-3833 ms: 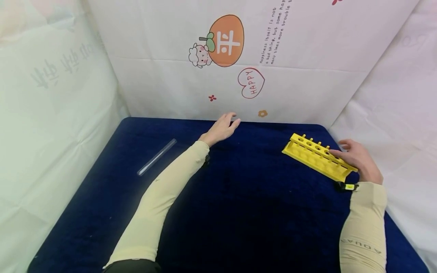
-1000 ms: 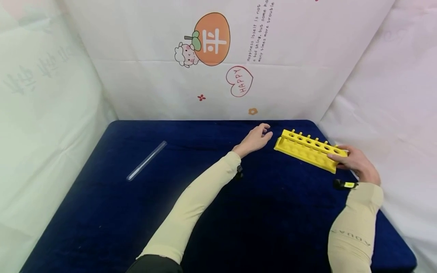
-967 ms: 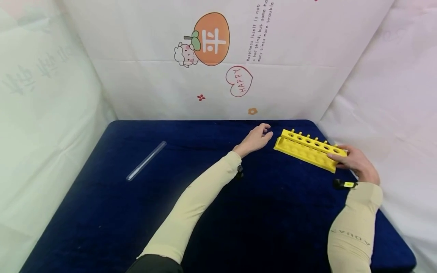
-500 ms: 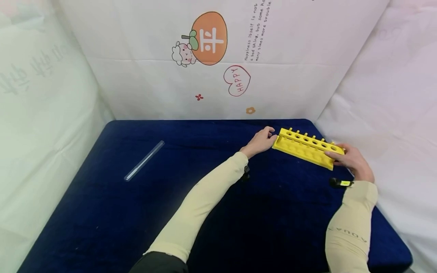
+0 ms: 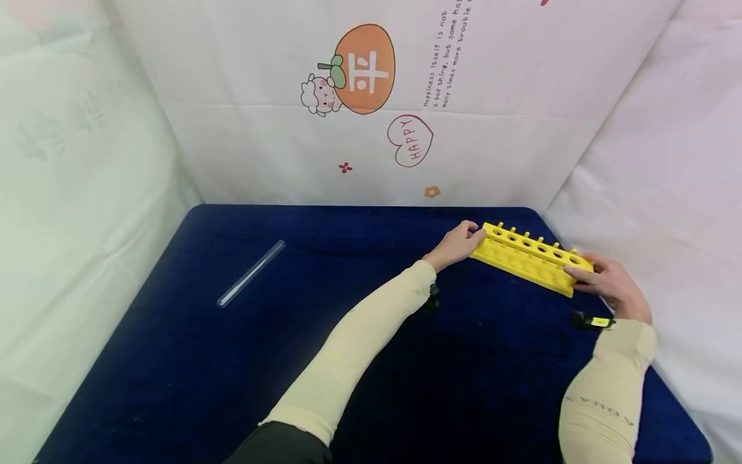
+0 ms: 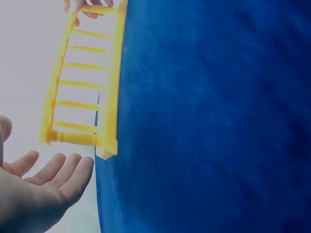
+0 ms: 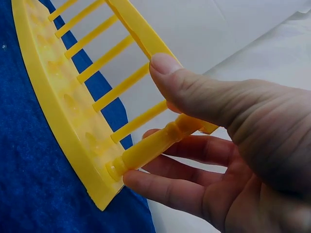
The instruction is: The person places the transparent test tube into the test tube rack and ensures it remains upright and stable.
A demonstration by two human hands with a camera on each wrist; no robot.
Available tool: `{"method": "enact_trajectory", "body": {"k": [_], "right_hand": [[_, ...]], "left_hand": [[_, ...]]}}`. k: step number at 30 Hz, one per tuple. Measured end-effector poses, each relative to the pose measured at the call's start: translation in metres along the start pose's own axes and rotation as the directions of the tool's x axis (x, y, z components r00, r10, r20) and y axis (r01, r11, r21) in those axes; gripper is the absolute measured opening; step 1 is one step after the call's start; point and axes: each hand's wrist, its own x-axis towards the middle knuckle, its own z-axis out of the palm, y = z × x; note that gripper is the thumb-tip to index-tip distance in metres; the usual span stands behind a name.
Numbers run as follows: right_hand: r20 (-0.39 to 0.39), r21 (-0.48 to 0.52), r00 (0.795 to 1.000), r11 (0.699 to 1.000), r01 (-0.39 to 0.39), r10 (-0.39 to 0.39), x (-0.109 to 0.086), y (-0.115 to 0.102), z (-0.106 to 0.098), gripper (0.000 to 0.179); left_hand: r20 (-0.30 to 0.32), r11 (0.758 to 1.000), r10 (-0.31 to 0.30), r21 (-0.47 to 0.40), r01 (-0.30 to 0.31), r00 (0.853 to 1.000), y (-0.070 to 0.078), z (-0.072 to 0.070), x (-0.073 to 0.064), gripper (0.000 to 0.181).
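Note:
A yellow test tube rack (image 5: pixel 522 261) with a row of holes stands at the table's right side. My right hand (image 5: pixel 617 283) holds its right end. In the right wrist view, the thumb (image 7: pixel 170 73) lies on the top rail and the fingers curl around the end post (image 7: pixel 150 148). My left hand (image 5: pixel 458 243) is at the rack's left end. The left wrist view shows the left hand (image 6: pixel 46 189) with loosely bent fingers, a small gap from the rack (image 6: pixel 112 87). A clear test tube (image 5: pixel 252 273) lies on the table's left part, away from both hands.
The table has a dark blue cloth (image 5: pixel 243 374). White printed sheets stand as a back wall (image 5: pixel 261 154) and as side walls on the left (image 5: pixel 104 193) and right (image 5: pixel 666 193). The rack is near the table's far right edge.
My left hand has moved right, from the table's far middle to the rack's left end. My right hand has taken hold of the rack's right end. The test tube lies still.

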Motion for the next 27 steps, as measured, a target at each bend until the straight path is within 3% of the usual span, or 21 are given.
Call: {"method": "enact_trajectory", "body": {"k": [11,18,27], "right_hand": [[0.012,0.037,1.000,0.999,-0.009,0.009,-0.005,0.004,-0.003,0.088],[0.014,0.061,1.000,0.998,-0.005,0.004,-0.003,0.005,-0.003,0.087],[0.021,0.089,1.000,0.996,-0.004,0.002,0.000,0.006,-0.005,0.087]], "left_hand": [[-0.053,0.996,-0.072,0.040,0.074,0.996,-0.001,0.015,0.008,0.051],[-0.056,0.997,-0.070,0.042,0.072,0.996,-0.002,0.023,0.008,0.054],[-0.096,0.988,-0.139,0.056,0.145,0.986,0.006,0.032,0.010,0.050]]}}
